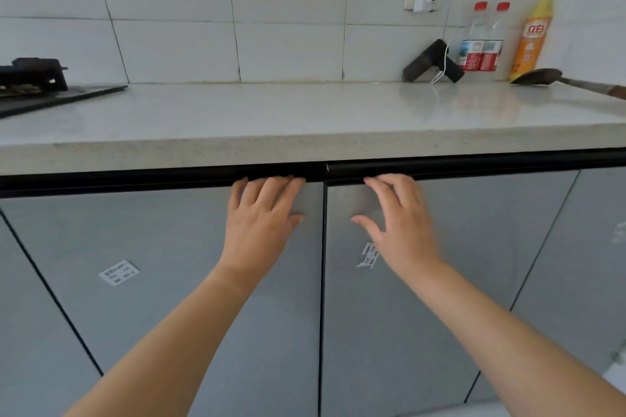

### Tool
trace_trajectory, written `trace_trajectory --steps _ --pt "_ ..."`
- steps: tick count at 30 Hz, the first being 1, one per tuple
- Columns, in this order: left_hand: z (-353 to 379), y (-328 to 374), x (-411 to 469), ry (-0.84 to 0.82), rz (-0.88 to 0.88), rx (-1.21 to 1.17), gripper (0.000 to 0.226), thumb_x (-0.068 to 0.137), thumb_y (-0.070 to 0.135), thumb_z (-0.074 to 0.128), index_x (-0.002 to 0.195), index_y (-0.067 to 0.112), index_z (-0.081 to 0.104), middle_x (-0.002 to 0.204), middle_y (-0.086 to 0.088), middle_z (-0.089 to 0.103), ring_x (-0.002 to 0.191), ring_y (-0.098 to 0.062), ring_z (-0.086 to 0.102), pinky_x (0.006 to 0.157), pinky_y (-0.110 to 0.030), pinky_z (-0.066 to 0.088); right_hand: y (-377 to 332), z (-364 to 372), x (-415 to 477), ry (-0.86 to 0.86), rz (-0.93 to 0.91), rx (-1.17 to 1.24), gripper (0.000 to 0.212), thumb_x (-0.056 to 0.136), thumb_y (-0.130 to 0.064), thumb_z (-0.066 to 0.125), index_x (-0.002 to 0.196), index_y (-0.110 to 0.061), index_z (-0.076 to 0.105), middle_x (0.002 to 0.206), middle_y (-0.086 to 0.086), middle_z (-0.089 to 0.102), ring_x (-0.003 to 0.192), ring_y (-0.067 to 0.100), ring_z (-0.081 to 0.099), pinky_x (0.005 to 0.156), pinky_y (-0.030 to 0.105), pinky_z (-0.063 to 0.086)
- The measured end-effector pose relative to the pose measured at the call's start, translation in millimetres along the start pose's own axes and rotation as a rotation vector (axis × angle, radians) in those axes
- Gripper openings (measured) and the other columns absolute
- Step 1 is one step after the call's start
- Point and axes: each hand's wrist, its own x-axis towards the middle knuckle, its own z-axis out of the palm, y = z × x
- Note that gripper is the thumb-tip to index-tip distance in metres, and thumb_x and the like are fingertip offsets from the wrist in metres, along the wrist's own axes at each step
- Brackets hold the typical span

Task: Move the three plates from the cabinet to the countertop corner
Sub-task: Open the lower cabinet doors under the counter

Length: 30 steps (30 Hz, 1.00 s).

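Both hands lie flat on the closed cabinet, the left hand [261, 213] on the left door [169, 247] and the right hand [399, 217] on the right door [457, 230]. Their fingers are almost straight and grasp nothing, with the tips touching the black handle strip [135, 179] under the worktop [271, 118]. The plates cannot be seen behind these doors; above, in the far right corner of the worktop, stand two water bottles [481, 41] and a yellow bottle [531, 37] beside a ladle [538, 76], and a stove [34, 78] sits far left.

2 water bottles [481, 44] stand beside an orange detergent bottle [532, 41].
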Motion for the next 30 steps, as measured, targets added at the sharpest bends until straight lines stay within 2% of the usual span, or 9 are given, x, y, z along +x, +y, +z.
trace_trajectory --steps 4,11,14,16,19,20,22,25,30 --pt "-4.8 1.9 2.9 -0.049 -0.020 -0.013 0.049 0.076 0.034 0.066 0.120 0.019 0.052 0.107 -0.003 0.063 0.097 -0.022 0.046 0.096 -0.049 0.041 -2.7 -4.4 1.1 -0.016 0.034 0.006 0.055 0.067 -0.025 0.081 0.113 -0.007 0.058 0.106 0.006 0.051 0.098 0.022 0.047 0.090 0.027 0.038" --pt "-30.6 1.3 8.2 -0.264 -0.006 -0.108 0.057 0.074 0.024 0.071 0.127 0.016 0.052 0.118 -0.001 0.059 0.107 -0.022 0.051 0.100 -0.049 0.041 -7.7 -25.2 -8.1 -0.029 0.030 0.055 0.054 0.066 -0.026 0.082 0.113 -0.010 0.060 0.106 0.000 0.050 0.099 0.018 0.046 0.083 0.030 0.046" --pt "-40.7 2.9 9.4 -0.360 -0.032 -0.153 0.059 0.079 0.024 0.065 0.134 0.020 0.046 0.131 0.000 0.053 0.121 -0.024 0.050 0.108 -0.052 0.031 -9.3 -34.0 -13.8 -0.034 0.015 0.065 0.054 0.066 -0.025 0.082 0.113 -0.009 0.060 0.106 -0.001 0.047 0.099 0.018 0.047 0.083 0.029 0.047" --pt "-45.1 8.1 0.4 -0.352 -0.080 -0.175 0.058 0.081 0.024 0.064 0.135 0.022 0.045 0.139 0.000 0.048 0.130 -0.023 0.043 0.111 -0.053 0.025 -10.8 -41.4 -16.2 -0.039 0.003 0.054 0.055 0.066 -0.026 0.082 0.113 -0.009 0.060 0.105 0.002 0.051 0.099 0.017 0.047 0.081 0.028 0.046" --pt "-46.1 18.2 -22.5 -0.298 -0.164 -0.245 0.052 0.082 0.023 0.064 0.132 0.021 0.048 0.140 -0.004 0.046 0.131 -0.025 0.041 0.110 -0.053 0.028 -11.2 -50.1 -18.6 -0.056 -0.016 0.052 0.054 0.066 -0.026 0.082 0.112 -0.007 0.060 0.103 0.008 0.056 0.098 0.016 0.046 0.080 0.026 0.045" --pt "-45.5 21.8 -29.6 -0.281 -0.197 -0.294 0.050 0.084 0.023 0.063 0.132 0.021 0.049 0.139 -0.004 0.046 0.130 -0.025 0.042 0.110 -0.049 0.030 -11.3 -52.2 -19.6 -0.057 -0.017 0.057 0.054 0.067 -0.026 0.081 0.112 -0.006 0.060 0.102 0.008 0.057 0.098 0.016 0.046 0.081 0.027 0.046" --pt "-47.7 31.8 -39.7 -0.275 -0.307 -0.462 0.045 0.087 0.023 0.060 0.131 0.020 0.050 0.136 -0.001 0.048 0.127 -0.017 0.042 0.108 -0.030 0.031 -11.5 -55.0 -21.3 -0.056 -0.021 0.058 0.054 0.067 -0.027 0.081 0.112 -0.006 0.061 0.102 0.009 0.057 0.097 0.016 0.046 0.081 0.026 0.045" --pt "-52.7 47.3 -50.1 -0.333 -0.448 -0.711 0.039 0.089 0.022 0.059 0.127 0.021 0.053 0.123 0.012 0.052 0.114 0.006 0.042 0.096 0.000 0.024 -11.9 -59.2 -23.1 -0.057 -0.030 0.040 0.053 0.066 -0.028 0.081 0.111 -0.006 0.062 0.101 0.009 0.058 0.097 0.015 0.046 0.082 0.020 0.040" --pt "-53.2 61.8 -60.0 -0.493 -0.575 -0.936 0.028 0.091 0.029 0.055 0.119 0.032 0.056 0.117 0.026 0.055 0.108 0.024 0.042 0.089 0.001 0.030 -11.3 -67.8 -26.5 -0.070 -0.032 0.042 0.053 0.066 -0.029 0.081 0.111 -0.007 0.062 0.101 0.009 0.058 0.097 0.015 0.046 0.078 0.019 0.040"
